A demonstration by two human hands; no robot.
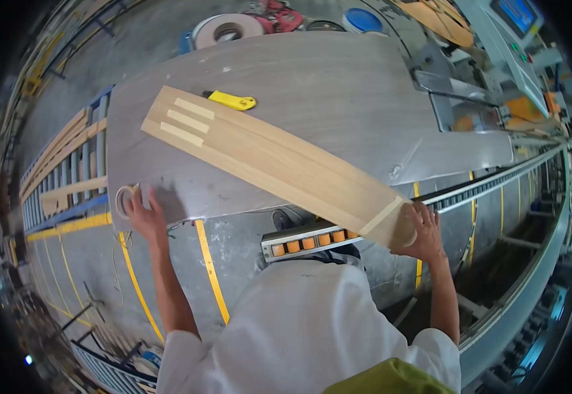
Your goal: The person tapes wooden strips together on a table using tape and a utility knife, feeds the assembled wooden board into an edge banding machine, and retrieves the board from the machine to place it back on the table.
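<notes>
A long, pale wooden board (279, 161) lies slantwise on the grey table, its near right end jutting past the edge. Three short pale tape strips (184, 121) are stuck near its far left end, and another strip (382, 217) crosses the near right end. My right hand (422, 233) grips that end, fingers on top. At the table's left corner is a roll of tape (124, 201). My left hand (147, 213) is at its right rim with fingers apart; whether it bears any weight is unclear. A yellow utility knife (232, 100) rests behind the board.
The grey tabletop (338, 85) spans the middle. A roller rack with wooden strips (69, 164) stands left. On the right runs a conveyor rail (489, 180), with a machine control panel (512, 46) beyond. A large pale roll (227, 29) and a blue-lidded bucket (363, 21) stand behind.
</notes>
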